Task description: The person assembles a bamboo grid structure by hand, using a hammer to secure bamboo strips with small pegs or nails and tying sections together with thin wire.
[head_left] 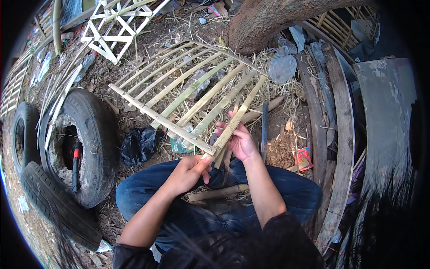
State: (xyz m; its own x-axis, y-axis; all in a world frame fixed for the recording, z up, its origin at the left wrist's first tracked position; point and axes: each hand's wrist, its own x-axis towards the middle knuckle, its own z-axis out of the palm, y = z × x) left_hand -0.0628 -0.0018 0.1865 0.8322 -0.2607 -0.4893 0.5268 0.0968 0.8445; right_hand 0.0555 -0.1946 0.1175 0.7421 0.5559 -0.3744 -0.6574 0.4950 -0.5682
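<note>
A bamboo panel lies tilted in front of my crossed legs, with several long slats running between two cross rails. At its near right corner, my left hand pinches the end of the outermost bamboo slat, thumb on top. My right hand wraps that same slat a little farther up, fingers coming round from behind it. Below the corner, ends of other bamboo strips show between my hands; how they are joined is hidden.
Old tyres stand at left, one holding a tool with a red-and-black handle. A black plastic bag lies beside them. A tree trunk rises behind the panel. Wooden planks edge the right side. Bamboo shavings and litter cover the soil.
</note>
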